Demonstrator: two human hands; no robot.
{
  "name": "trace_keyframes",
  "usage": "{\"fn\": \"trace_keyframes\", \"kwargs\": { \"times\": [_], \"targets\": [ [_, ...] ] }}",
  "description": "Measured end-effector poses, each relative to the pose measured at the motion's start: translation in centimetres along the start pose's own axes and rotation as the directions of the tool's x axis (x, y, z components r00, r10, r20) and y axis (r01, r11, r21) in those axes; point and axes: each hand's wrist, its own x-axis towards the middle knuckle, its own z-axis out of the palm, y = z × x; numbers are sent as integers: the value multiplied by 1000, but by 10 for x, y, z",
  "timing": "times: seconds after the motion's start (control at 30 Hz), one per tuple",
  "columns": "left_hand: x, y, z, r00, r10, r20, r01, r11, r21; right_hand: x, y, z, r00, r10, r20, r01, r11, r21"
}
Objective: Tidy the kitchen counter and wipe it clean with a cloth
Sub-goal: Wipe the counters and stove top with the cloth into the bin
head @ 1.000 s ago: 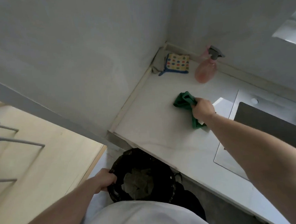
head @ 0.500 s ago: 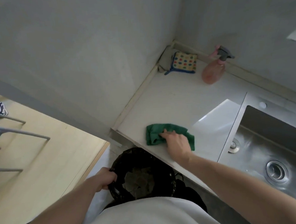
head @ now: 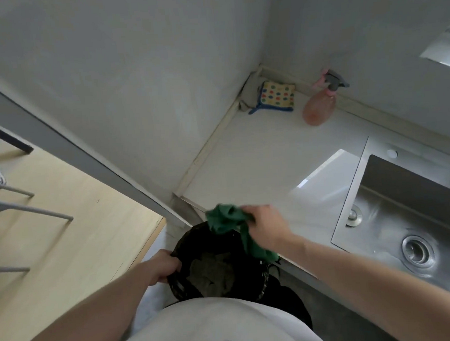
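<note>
The green cloth (head: pixel 228 220) hangs bunched at the front edge of the desk (head: pixel 258 162), over the black bin (head: pixel 214 267), and the right hand (head: pixel 266 227) grips it with curled fingers. The left hand (head: pixel 162 265) grips the bin's near rim. Farther back, a dotted sponge (head: pixel 277 95) lies in the corner, a pink spray bottle (head: pixel 319 105) stands beside it, and the steel sink (head: pixel 419 223) sits to the right.

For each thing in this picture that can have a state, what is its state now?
green cloth: bunched, gripped, hanging over the counter edge above the bin.
right hand: grips the cloth.
left hand: grips the rim of the bin.
black bin: open, held below the counter edge, something dark inside.
spray bottle: upright, by the back wall.
dotted sponge: lying in the corner.
sink: no water standing in it.
</note>
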Motion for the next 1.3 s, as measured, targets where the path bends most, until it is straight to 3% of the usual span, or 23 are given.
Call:
{"fn": "trace_keyframes", "kwargs": {
  "times": [0.23, 0.47, 0.67, 0.87, 0.97, 1.13, 1.3],
  "targets": [
    [2, -3, -2, 1000, -2, 24, 3, 1000, -18, 73, 27, -86, 919, 152, -363, -132, 988, 78],
    [5, -7, 0, 1000, -18, 16, 18, 1000, -21, 142, 46, -114, 888, 199, -415, -208, 978, 24],
    [7, -6, -1, 998, -55, -14, 55, 998, -25, 194, 43, -109, 920, 196, -340, -220, 975, -34],
    [13, -10, 5, 994, -103, -48, 99, 992, -80, 216, 21, -63, 968, 236, -86, -242, 969, -60],
    [12, -7, 6, 992, -117, -49, 112, 989, -96, 199, 7, -33, 987, 161, -20, -163, 980, -119],
    [6, -1, 7, 993, -103, -54, 99, 992, -83, 149, -7, -1, 999, -22, -28, 13, 962, -272],
    [0, 2, 5, 997, -60, -45, 58, 997, -48, 110, 3, 20, 985, -173, -18, 161, 947, -279]
  ]
}}
